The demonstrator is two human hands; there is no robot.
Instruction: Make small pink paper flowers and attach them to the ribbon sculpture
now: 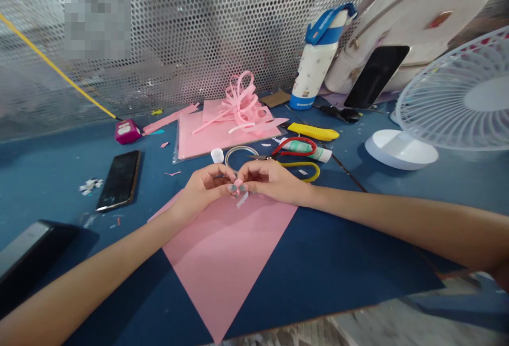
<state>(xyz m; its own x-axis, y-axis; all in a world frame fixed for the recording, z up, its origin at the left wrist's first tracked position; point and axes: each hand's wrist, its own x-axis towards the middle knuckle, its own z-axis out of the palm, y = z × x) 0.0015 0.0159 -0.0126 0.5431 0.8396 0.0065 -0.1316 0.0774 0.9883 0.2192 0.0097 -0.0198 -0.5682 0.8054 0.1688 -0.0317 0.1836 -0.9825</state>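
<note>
My left hand (209, 187) and my right hand (266, 180) meet at the middle, fingertips pinched together on a small folded pink paper piece (238, 183). Most of that piece is hidden by the fingers. Just below the fingertips shows a short white strip (242, 200); whether it is joined to the pink piece I cannot tell. Beneath both hands lies a large pink paper sheet (222, 261), one corner pointing toward me. Right behind my hands are scissors (298, 147) with one red and one yellow handle loop, a roll of tape (238, 152) and a small white cap (217, 155).
Farther back, curled pink paper strips (242, 99) rest on a pink paper pack (191, 136). A yellow cutter (314, 132), a glue tube (306, 148), a bottle (316, 65) and a fan (461, 91) stand or lie to the right. At left are a phone (119, 180) and a magenta tape measure (127, 131).
</note>
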